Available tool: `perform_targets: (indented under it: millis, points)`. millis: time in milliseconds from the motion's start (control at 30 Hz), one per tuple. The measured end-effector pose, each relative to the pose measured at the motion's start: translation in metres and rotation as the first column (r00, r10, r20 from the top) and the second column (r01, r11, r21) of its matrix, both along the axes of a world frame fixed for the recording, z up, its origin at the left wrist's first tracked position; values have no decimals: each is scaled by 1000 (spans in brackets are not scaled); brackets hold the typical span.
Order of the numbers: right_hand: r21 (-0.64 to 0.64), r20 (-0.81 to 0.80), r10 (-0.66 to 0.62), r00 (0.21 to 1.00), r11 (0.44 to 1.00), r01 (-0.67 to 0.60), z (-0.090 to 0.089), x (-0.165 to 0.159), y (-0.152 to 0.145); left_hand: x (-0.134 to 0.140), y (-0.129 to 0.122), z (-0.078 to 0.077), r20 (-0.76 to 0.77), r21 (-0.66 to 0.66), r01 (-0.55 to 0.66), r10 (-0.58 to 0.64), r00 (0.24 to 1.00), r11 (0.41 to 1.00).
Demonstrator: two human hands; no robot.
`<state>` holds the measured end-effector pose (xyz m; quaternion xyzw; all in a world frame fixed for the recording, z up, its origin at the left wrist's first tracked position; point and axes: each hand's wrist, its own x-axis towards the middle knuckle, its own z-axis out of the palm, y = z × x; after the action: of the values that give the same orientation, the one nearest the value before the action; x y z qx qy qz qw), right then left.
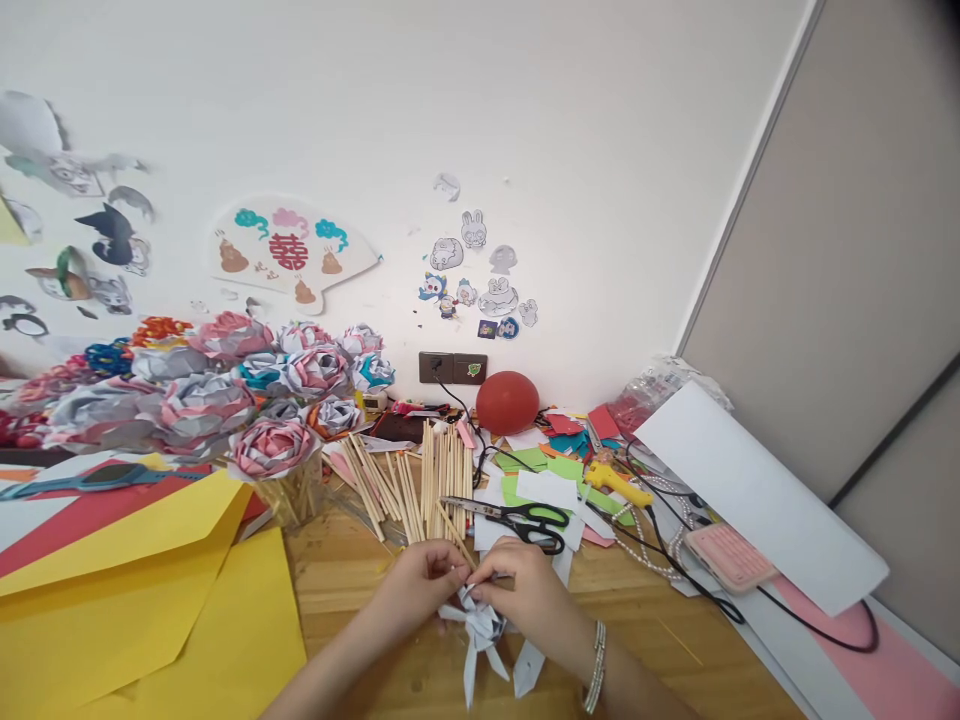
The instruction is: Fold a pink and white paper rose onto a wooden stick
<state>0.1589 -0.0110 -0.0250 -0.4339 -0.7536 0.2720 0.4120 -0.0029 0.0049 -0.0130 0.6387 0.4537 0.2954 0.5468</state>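
Both hands meet over a white paper flower (484, 625) with pointed folded strips, low in the middle of the head view. My left hand (431, 580) is closed, thumb and forefinger pinching the flower's upper edge. My right hand (521, 590), with a bracelet on its wrist, pinches the same edge from the other side. The fingertips nearly touch, hiding the exact spot they hold. A loose folded white paper strip (529, 668) lies beside the flower under my right wrist. Just beyond the hands rest black-handled scissors (517, 513) and several wooden sticks (442, 480).
Finished paper flowers (274, 448) crowd the back left, above yellow paper sheets (225, 620). Behind the hands are a red balloon (508, 402), green paper scraps (517, 490) and a yellow glue gun (619, 483). A black cable (675, 560), pink keyboard-like device (730, 556) and white sheet (757, 490) occupy the right.
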Motion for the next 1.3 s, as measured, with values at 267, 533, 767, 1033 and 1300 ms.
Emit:
perform_targets:
  millis: [267,533,767,1033,1300]
  points:
    - [101,-7,212,977,972,-210,10,10,1,-4,4,3,-32,135,-31,36,999,990]
    - [92,93,356,930,927,-364,26,18,-2,-4,2,5,-64,201,0,13,998,980]
    - [183,192,398,897,883,-431,18,13,-6,-7,6,-1,-50,207,6,5,999,978]
    - [228,109,384,917,888,-399,25,14,-3,-6,7,4,52,220,-85,76,996,972]
    - [19,-289,-108,951,993,118,23,33,12,-15,15,5,253,144,-321,279,927,936]
